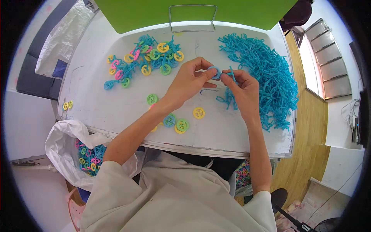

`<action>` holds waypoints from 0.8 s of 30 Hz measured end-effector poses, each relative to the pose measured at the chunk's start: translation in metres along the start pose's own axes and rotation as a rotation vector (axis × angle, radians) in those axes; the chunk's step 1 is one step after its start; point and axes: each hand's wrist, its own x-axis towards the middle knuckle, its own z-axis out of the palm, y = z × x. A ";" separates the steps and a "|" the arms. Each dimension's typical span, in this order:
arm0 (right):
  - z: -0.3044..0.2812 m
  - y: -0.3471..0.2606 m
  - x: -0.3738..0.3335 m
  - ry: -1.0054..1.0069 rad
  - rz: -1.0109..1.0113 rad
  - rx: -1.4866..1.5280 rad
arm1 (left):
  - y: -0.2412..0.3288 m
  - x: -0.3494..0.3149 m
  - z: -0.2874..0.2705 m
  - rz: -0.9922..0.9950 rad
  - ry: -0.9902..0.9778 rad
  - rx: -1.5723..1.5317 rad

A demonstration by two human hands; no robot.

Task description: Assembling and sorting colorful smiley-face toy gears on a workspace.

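Note:
Above the middle of the white table, my left hand (192, 79) pinches a small blue spoked wheel (215, 72) between thumb and fingers. My right hand (244, 87) is closed on a turquoise plastic frame piece (232, 71), held close against the wheel. Whether the two parts are joined cannot be made out. Below my hands lie a loose yellow wheel (199, 113), a blue wheel (169, 120) and several green and yellow ones. A couple of turquoise pieces (228, 99) rest beside my right hand.
A large heap of turquoise pieces (270, 77) covers the table's right side. Turquoise pieces with coloured wheels (147, 56) are grouped at the back left. A green panel (193, 15) with a wire handle stands behind. At lower left sits a white sack (63, 145) of wheeled pieces.

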 end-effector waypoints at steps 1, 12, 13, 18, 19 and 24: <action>0.001 0.000 -0.001 -0.015 0.016 -0.004 | -0.001 0.000 0.000 -0.008 -0.018 0.005; 0.007 0.011 0.001 -0.093 0.111 0.143 | -0.017 -0.002 0.006 0.273 0.139 0.258; 0.006 0.013 0.002 -0.127 0.146 0.239 | -0.017 -0.003 0.008 0.317 0.166 0.322; 0.013 -0.003 -0.003 -0.054 0.200 0.302 | -0.009 -0.005 0.013 0.384 0.245 0.339; 0.014 -0.004 -0.004 -0.020 0.038 0.160 | -0.005 -0.005 0.014 0.284 0.257 0.235; 0.007 0.002 0.000 0.036 -0.089 -0.051 | -0.008 -0.003 0.006 0.194 0.118 0.184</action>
